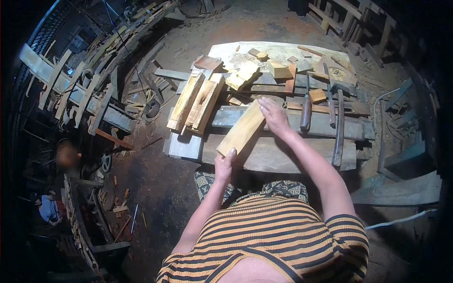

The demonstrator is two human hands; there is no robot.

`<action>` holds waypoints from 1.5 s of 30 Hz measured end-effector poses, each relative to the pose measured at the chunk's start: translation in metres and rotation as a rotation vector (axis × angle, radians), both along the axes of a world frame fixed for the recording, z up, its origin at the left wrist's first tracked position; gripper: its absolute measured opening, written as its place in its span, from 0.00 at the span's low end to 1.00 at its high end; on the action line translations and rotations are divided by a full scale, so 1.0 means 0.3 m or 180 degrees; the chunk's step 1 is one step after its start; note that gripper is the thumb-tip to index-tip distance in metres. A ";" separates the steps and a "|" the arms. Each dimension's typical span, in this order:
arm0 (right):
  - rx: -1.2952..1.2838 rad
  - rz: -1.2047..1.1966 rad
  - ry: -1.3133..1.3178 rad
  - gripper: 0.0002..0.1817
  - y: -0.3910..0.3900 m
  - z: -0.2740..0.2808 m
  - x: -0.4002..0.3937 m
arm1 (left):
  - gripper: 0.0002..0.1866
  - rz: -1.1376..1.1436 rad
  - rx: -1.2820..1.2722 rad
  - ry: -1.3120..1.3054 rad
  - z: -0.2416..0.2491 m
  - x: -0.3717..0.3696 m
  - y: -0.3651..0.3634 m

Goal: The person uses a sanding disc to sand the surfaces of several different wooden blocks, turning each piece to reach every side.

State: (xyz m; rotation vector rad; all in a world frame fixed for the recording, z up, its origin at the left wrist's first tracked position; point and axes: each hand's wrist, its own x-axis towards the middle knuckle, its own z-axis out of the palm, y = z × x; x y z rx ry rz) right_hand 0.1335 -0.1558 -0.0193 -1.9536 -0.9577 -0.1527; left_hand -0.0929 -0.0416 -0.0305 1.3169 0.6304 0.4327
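Note:
A pale, squared wooden block (244, 128) is held slantwise over the front of the workbench. My left hand (224, 166) grips its near end, thumb on top. At the far end, my right hand (274, 116) is wrapped over the block's upper edge. Left of the block, two rough-cut wooden beams (204, 103) lie side by side on the bench. To the right of my right hand are a chisel-like tool with a brown handle (306, 111), another handled tool (332, 113) and a hammer with a long wooden handle (339, 127).
Wood offcuts (280, 70) and shavings lie on the pale board (224, 52) at the back of the bench. Lumber racks (89, 92) stand to the left, and more timber (354, 21) is stacked at the far right. Another person (48, 207) is at the lower left.

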 end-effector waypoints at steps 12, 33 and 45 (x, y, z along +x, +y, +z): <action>-0.0095 0.2297 -0.0595 0.17 0.006 0.033 -0.398 | 0.44 0.0056 -0.0367 -0.0607 -0.002 -0.021 0.003; -0.1631 0.1238 -0.0840 0.18 0.157 0.027 -0.085 | 0.40 -0.0103 -0.0098 -0.0599 0.017 -0.026 -0.001; -0.0104 0.1788 -0.1011 0.15 -0.007 0.063 -0.466 | 0.41 -0.0039 -0.0117 -0.0443 -0.023 -0.040 0.024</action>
